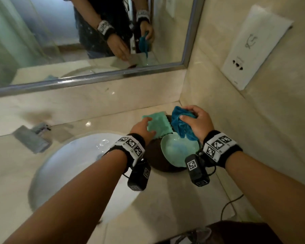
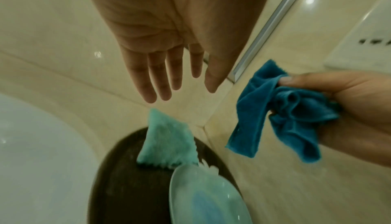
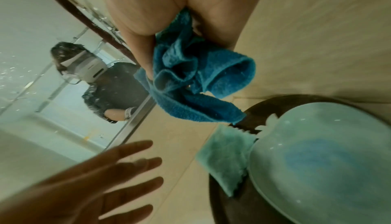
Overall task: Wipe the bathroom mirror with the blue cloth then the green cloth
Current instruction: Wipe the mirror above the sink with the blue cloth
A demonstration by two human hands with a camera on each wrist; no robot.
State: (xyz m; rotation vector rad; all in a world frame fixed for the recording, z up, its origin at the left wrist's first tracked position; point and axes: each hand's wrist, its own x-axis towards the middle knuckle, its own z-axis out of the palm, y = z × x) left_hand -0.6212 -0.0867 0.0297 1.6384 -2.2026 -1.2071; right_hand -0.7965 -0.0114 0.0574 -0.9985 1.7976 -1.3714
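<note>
- Head view: my right hand (image 1: 197, 122) grips the bunched blue cloth (image 1: 180, 125), thumb and fingers curled round it, above the far edge of the dark round tray (image 1: 157, 161). My left hand (image 1: 143, 127) reaches over the tray's far left side with straight fingers, held over the green cloth (image 1: 159, 125); contact cannot be judged here. The green cloth lies folded on the tray's far part, and a pale green dish (image 1: 180, 150) sits on the tray just nearer to me, against the cloth's near edge. The mirror (image 1: 77, 32) hangs on the wall beyond the tray; the white basin (image 1: 74, 159) lies to the tray's left.
- Left wrist view: my left hand (image 2: 169, 57) is spread, fingers straight and apart, above the green cloth (image 2: 167, 140) and clear of it. The blue cloth (image 2: 281, 110) hangs from my right hand (image 2: 349, 110), to the right of the tray (image 2: 127, 185).
- Right wrist view: my right hand (image 3: 152, 18) clasps the blue cloth (image 3: 196, 83), its loose folds dangling above the tray (image 3: 230, 202). The green cloth (image 3: 226, 157) lies against the dish (image 3: 317, 160). My left hand (image 3: 95, 177), blurred, fingers extended, is left of the tray.
</note>
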